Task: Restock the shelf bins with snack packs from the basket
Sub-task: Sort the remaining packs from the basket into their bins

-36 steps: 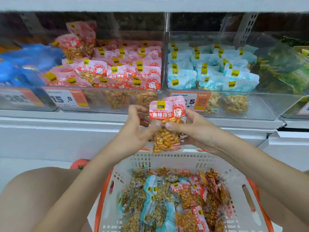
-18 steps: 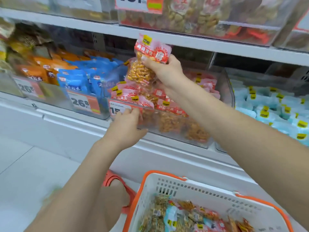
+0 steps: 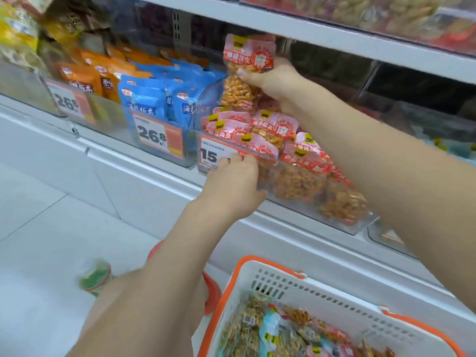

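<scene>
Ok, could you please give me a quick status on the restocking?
Right hand grips pink snack pack above pink bin. Left hand holds bin's front edge. Nothing blocking.

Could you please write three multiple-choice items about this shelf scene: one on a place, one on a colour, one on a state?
1. Where is the pink-labelled clear pack of golden peanuts that the right hand holds?
A. above the clear plastic bin of pink packs
B. inside the basket
C. on the floor

2. What colour is the rim of the white plastic basket?
A. green
B. orange
C. black

3. What is the left hand doing?
A. hanging idle
B. holding a bottle
C. gripping the bin's front edge

Answers: 1 A, the pack is raised over that bin; 2 B, the rim is orange; 3 C, its fingers curl over the edge by the price tag.
</scene>
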